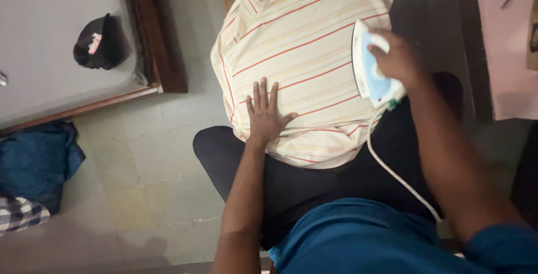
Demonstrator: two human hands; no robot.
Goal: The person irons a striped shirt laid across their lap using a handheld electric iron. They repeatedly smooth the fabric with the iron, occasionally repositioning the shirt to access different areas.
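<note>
One ironing surface (314, 195), covered in black cloth, carries the work; its near end reaches toward the person and its far end is hidden under the garment. One bed (50, 55) with a grey sheet and a dark wooden frame stands to the left, across the tiled floor (140, 162).

One cream shirt (297, 44) with red and yellow stripes lies spread over the far half of the ironing surface, draping past its left edge. One heap of dark blue cloth (33, 162) lies on the floor at the left, with one checked black-and-white cloth (19, 215) just beside it. One small black item (96, 43) rests on the bed near its right edge.

One electric iron (372, 66), white and light blue, sits at the right edge of the shirt. One white cord (395, 176) runs from its rear across the black cover toward the person.

Left hand (265, 114): palm down, flat on the shirt near its near edge, fingers extended and slightly spread, thumb out to the right. Forearm extends straight from the body.

Right hand (399, 55): fingers wrapped around the iron's handle, wrist bent inward, forearm angled from the lower right.
</note>
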